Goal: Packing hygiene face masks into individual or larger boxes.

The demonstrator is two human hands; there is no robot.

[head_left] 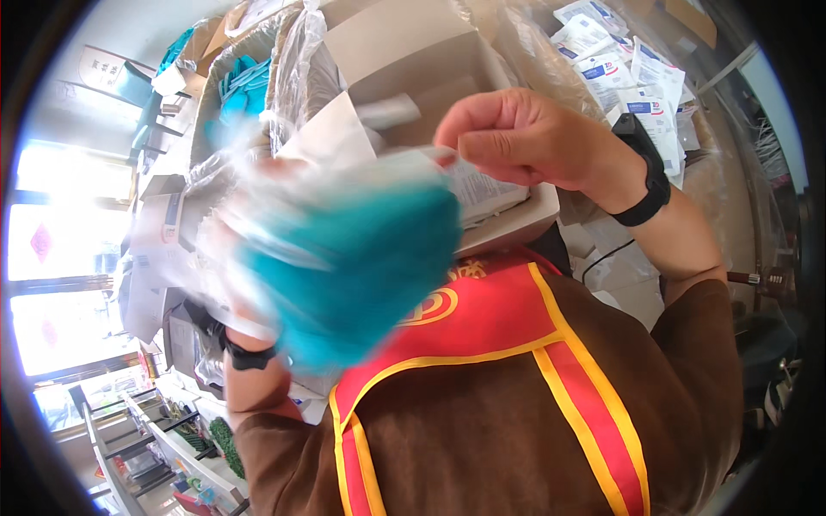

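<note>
In front of my chest is a plastic bag (353, 258) with something teal in it, strongly smeared by motion; whether it holds gloves or folded cloth I cannot make out. My right hand (525, 138) pinches the bag's upper right corner between thumb and curled fingers. On the other side, my left hand (274, 169) is mostly hidden behind the bag and blurred, so its fingers do not show. A dark band (248, 348) circles that wrist. Beyond the bag stands an open cardboard box (413, 52) with printed white packets (482, 191) inside.
At the upper right, a plastic-lined box (538, 64) holds several printed white packets (632, 82). Teal gloves (245, 86) fill another lined carton at the upper left. Bright windows (64, 224) and a white rack (146, 439) stand to the left. A black cable (607, 258) lies right of the box.
</note>
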